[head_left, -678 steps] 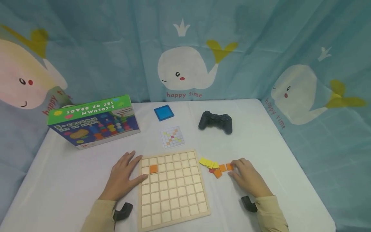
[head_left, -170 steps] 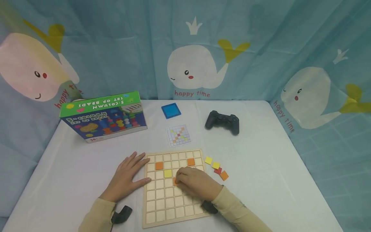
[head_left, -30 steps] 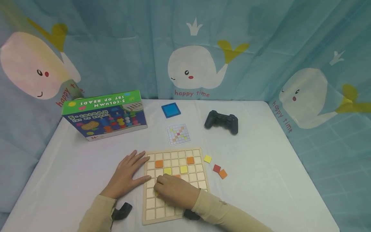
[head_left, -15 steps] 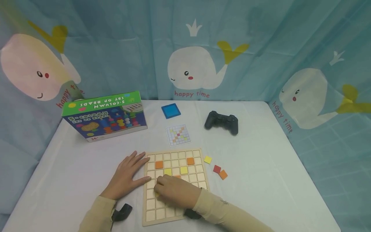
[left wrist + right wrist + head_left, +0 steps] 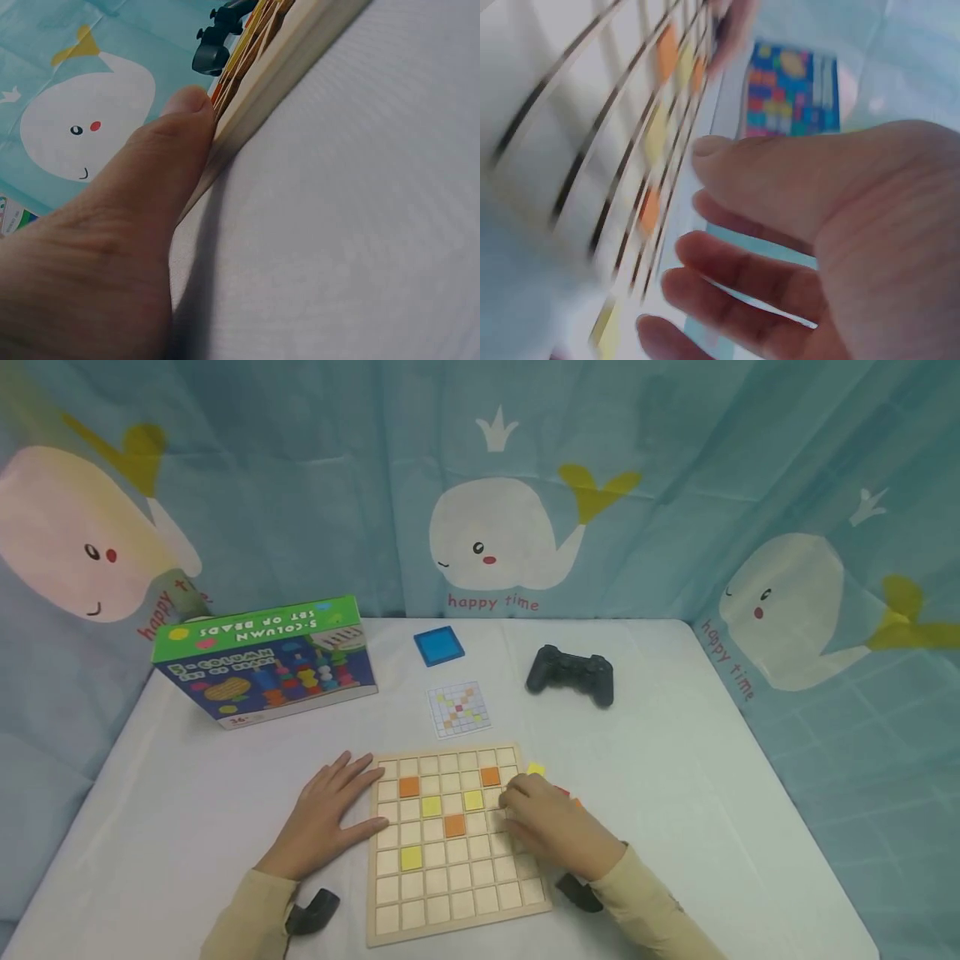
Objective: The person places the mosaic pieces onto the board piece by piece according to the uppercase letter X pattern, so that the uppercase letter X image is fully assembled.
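A wooden grid board [image 5: 448,917] lies on the table, with several orange and yellow square tiles in its cells. One yellow tile [image 5: 411,858] sits in the lower left part, an orange tile [image 5: 455,825] near the middle. My left hand [image 5: 322,814] rests against the board's left edge, fingers spread; the left wrist view shows the thumb [image 5: 169,142] touching that edge. Above the board's right side is my right hand [image 5: 558,822], its fingers loosely bent and holding nothing in the right wrist view. Beyond it lie a loose yellow tile [image 5: 536,769] and partly hidden red and orange tiles.
A printed pattern card [image 5: 459,710] lies behind the board, and farther back a blue square tray [image 5: 439,646]. A black game controller [image 5: 570,675] is at the back right. The bead set box [image 5: 266,664] stands at the back left.
My right hand has let go of a yellow tile in the board's lower left and moved right. Over the longer span, more orange and yellow tiles came onto the board; my left hand stayed.
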A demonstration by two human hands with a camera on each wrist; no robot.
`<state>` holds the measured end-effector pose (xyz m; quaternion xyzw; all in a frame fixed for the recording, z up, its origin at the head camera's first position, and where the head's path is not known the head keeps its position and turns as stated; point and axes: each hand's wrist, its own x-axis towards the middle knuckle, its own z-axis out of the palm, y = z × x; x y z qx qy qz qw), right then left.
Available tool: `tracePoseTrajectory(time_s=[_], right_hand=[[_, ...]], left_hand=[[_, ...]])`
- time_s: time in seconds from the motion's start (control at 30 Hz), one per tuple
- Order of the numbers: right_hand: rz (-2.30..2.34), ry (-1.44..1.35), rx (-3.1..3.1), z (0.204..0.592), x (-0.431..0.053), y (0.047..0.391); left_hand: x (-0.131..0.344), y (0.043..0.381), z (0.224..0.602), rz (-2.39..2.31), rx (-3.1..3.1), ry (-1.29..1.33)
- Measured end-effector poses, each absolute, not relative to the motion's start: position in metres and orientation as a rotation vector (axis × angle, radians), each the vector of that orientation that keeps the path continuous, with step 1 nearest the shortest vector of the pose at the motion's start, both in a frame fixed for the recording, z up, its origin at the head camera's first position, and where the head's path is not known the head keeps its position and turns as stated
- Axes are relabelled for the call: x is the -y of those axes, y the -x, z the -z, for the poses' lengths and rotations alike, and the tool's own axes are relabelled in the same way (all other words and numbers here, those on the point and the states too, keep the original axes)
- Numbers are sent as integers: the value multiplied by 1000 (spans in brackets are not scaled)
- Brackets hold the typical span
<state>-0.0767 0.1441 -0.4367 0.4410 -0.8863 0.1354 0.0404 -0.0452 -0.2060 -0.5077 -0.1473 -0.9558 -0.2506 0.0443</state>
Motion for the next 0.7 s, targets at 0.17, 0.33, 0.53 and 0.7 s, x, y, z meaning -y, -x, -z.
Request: tracePoseTrajectory(time_s=[0.17,0.33,0.53,0.7], right_hand=[[-449,-1112,2813,444,-184,74],[-482,-898,2872,454,-210,67],[-523,-839,2872,463,-221,63],[-530,-793,2893,465,-221,65]], left_hand=[[207,45,507,775,2908,456],[207,44,509,782,2920,455],[207,44,508,785,2909,454],[208,46,508,786,2917,458]])
